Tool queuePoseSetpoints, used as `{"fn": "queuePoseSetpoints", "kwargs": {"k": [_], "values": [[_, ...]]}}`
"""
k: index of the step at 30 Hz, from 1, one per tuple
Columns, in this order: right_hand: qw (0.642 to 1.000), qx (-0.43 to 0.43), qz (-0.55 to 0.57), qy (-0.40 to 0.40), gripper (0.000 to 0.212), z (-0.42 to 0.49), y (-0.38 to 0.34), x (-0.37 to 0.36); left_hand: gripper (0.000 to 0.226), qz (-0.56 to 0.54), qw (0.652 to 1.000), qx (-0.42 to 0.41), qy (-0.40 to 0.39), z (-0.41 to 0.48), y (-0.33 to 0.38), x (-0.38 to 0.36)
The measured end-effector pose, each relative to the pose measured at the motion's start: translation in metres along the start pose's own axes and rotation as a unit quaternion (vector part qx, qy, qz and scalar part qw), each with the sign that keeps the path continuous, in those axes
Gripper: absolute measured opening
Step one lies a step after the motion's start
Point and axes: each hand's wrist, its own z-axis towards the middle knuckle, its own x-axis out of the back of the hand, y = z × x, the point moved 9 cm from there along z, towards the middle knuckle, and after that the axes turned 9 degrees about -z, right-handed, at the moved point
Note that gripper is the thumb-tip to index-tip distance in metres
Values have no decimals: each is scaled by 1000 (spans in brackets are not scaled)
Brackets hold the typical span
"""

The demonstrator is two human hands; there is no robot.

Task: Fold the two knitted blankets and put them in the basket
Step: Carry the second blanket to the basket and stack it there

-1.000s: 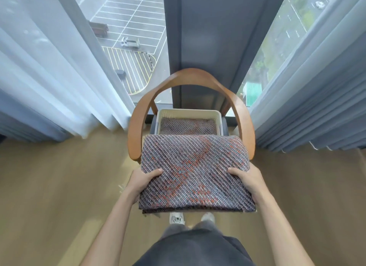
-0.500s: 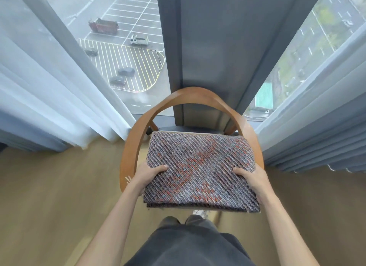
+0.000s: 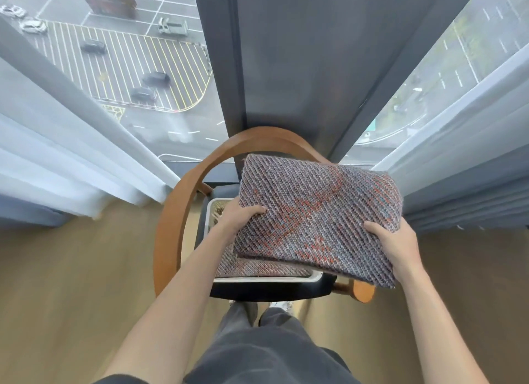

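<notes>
While held above the basket (image 3: 274,278):
Blanket (image 3: 317,212): folded, tilted
Left hand (image 3: 242,216): fingers clamped on its left edge
Right hand (image 3: 396,242): fingers clamped on its near-right corner
Basket: another blanket (image 3: 257,266) inside

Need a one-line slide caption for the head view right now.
Both hands, left hand and right hand, hold the folded blanket above the basket on the chair, another blanket already inside.
</notes>
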Motion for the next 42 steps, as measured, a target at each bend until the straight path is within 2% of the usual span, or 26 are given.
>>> {"fn": "queuePoseSetpoints", "kwargs": {"k": [7, 12, 16, 22, 24, 26, 28, 30, 31, 36, 38, 42], "values": [[1000, -13, -12, -23, 38, 10, 31, -57, 30, 36, 999, 28, -16, 36, -42, 28], [995, -42, -42, -81, 40, 28, 76, -129, 48, 69, 995, 65, 12, 60, -103, 76], [983, -78, -105, -128, 38, 40, 109, -177, 47, 118, 987, 82, 71, 65, -143, 118], [962, -58, -249, -97, 47, 58, 112, -190, 45, 175, 977, 42, 118, 71, -141, 120], [945, -37, -316, -70, 51, 55, 104, -185, 49, 220, 960, 10, 174, 65, -126, 116], [920, 41, -389, 16, 50, 50, 84, -176, 57, 326, 911, -109, 227, 53, -98, 104], [880, 194, -424, 88, 36, 38, 54, -186, 60, 435, 850, -219, 202, 46, -84, 72], [815, 338, -468, 60, 35, 23, 43, -221, 59, 499, 821, -240, 139, 50, -96, 45], [790, 373, -485, 25, 39, 22, 47, -238, 59, 520, 813, -234, 117, 56, -107, 40], [757, 323, -563, -84, 65, 69, 113, -277, 65, 590, 774, -224, 62, 102, -163, 56], [743, 315, -582, -102, 68, 85, 142, -293, 67, 611, 759, -221, 45, 120, -185, 60], [745, 303, -586, -100, 69, 96, 158, -312, 68, 621, 753, -210, 57, 137, -197, 58]]}}
